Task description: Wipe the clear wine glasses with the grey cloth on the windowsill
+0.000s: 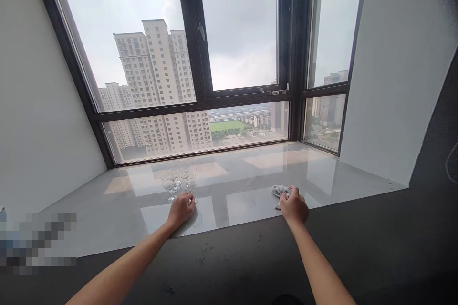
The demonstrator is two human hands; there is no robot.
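Observation:
Several clear stemmed wine glasses (169,182) stand close together on the glossy windowsill (236,176), left of centre. My left hand (182,210) is closed low on the front right wine glass (187,181), with its fingers around the stem or foot; the bowl shows above them. Farther right, a crumpled light grey cloth (280,191) is bunched in my right hand (295,206) near the sill's front edge. Its fingers press the cloth from above, and part of it is hidden under them.
Behind the sill rises a dark-framed window (200,102) with a handle and a latch. White walls (386,81) flank it on both sides. Below the sill's front edge is a dark grey wall face (243,267). A pixelated patch covers the far left.

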